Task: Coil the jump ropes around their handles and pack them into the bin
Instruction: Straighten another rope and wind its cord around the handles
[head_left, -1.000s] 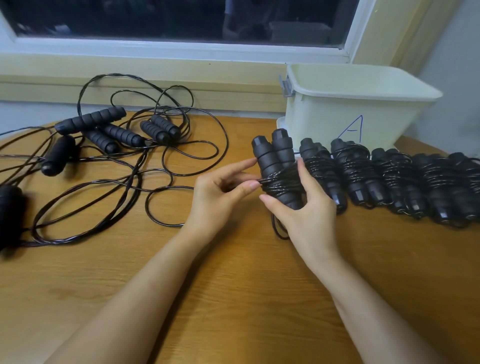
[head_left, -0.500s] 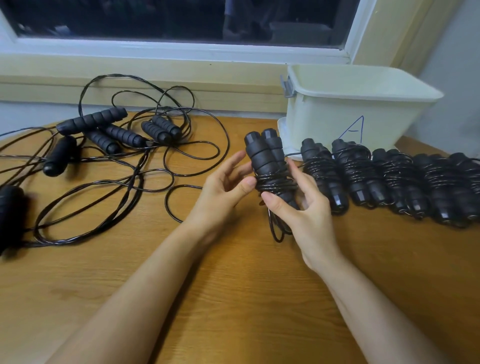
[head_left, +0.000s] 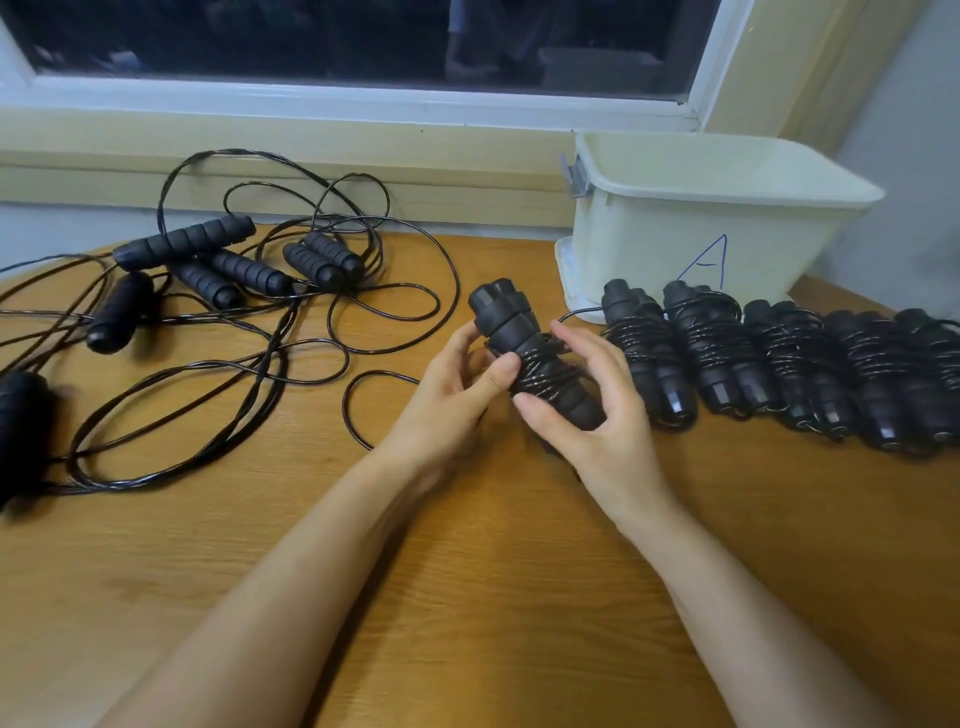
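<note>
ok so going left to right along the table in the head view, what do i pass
tangle of loose jump ropes → left hand → jump rope being coiled, held in both hands → right hand → row of coiled jump ropes

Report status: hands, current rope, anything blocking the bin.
Left hand and right hand both grip the handle pair, cord partly wound. Coiled bundles lie in a row before the bin.

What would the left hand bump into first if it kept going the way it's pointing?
The left hand points forward and to the right, so it first meets the jump rope bundle it grips. Just past that is probably the right hand.
</note>
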